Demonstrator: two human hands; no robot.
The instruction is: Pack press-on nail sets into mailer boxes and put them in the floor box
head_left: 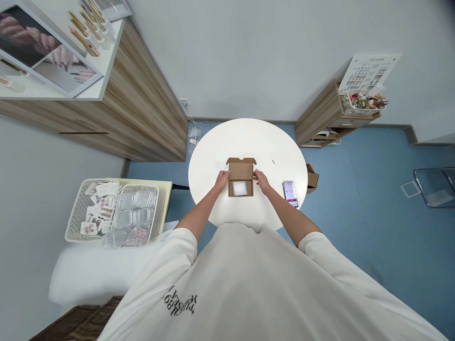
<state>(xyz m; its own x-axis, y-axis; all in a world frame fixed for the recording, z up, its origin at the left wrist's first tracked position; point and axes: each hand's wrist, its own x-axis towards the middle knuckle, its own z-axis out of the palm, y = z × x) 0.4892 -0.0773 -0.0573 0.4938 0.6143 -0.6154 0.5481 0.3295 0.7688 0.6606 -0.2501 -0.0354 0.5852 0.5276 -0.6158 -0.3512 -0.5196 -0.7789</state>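
Near the middle of the worktop (245, 135): I have the small cardboard box (241, 171) before me, lid raised and leaning toward the far side, its tuck flap spread at the top.
Inside the box: a white item (240, 188) lies in the lower tray; it is too small for me to tell what it is.
Left hand (222, 180): at the left edge of the box, near the fold between lid and tray; I read this grip as pinching the cardboard there.
Right hand (262, 181): at the right edge, fingers against the side of the lid; I cannot tell whether this grip grasps it or only touches.
Phone (290, 193): face up on the right part of the worktop, screen lit, well apart from the box.
Floor to the right: another cardboard box (312, 179) stands just beside the worktop.
Off to my left: a basket (74, 221) of printed cards (101, 208) sits beside a second basket (155, 210) heaped with clear plastic boxes (137, 208).
Against the far wall: I see a tall wooden cabinet (142, 94) on the left and a small cabinet (316, 113) on the right, which bears a chart (369, 71).
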